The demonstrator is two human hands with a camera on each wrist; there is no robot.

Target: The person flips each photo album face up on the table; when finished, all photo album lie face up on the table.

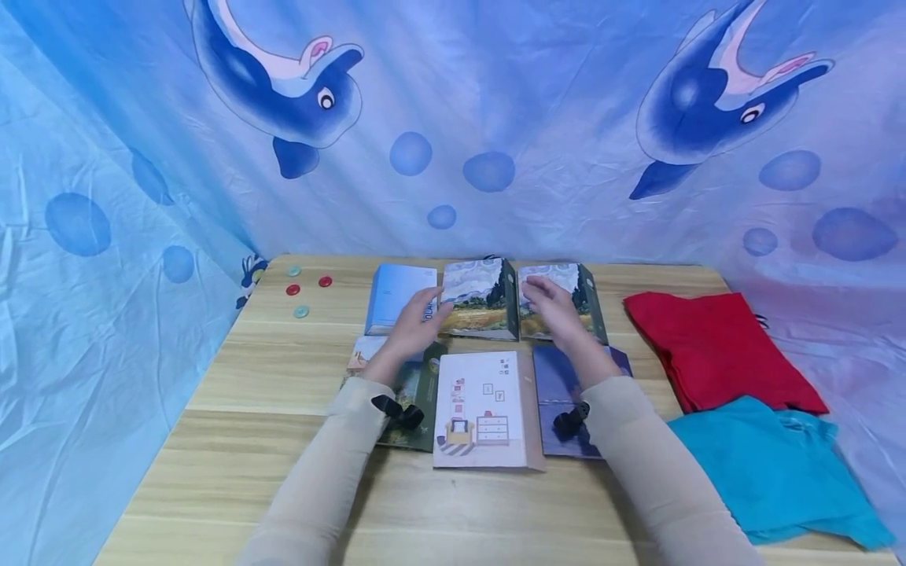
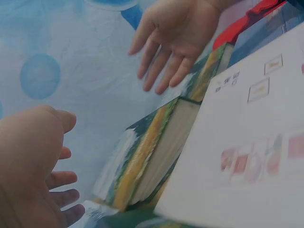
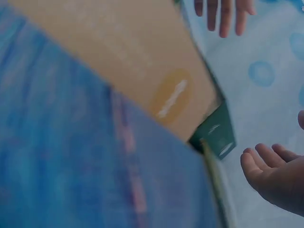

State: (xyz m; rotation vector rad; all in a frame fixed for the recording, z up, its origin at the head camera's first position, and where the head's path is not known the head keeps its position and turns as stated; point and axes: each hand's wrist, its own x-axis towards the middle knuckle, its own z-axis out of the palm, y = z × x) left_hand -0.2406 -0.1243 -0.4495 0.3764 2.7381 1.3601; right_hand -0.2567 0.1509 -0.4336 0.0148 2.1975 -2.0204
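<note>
My left hand [image 1: 416, 324] hovers with spread fingers over the gap between a blue book [image 1: 398, 295] and a landscape-cover book [image 1: 476, 303] in the back row. Above a second landscape-cover book [image 1: 593, 306] at the back right is my right hand [image 1: 555, 310], fingers loosely bent. In the left wrist view both the left hand [image 2: 33, 161] and the right hand [image 2: 175, 38] hold nothing. The front row has a dark green book [image 1: 418, 436] partly under the left arm, a white book [image 1: 481, 377] with a drawn room, and a purple-blue book [image 1: 552, 377] partly behind the right arm.
Several red and teal buttons [image 1: 301, 312] lie at the table's back left. A folded red cloth [image 1: 715, 346] and a teal cloth [image 1: 764, 464] overlap on the right. A blue curtain [image 1: 453, 102] with dolphins hangs behind the wooden table [image 1: 233, 424].
</note>
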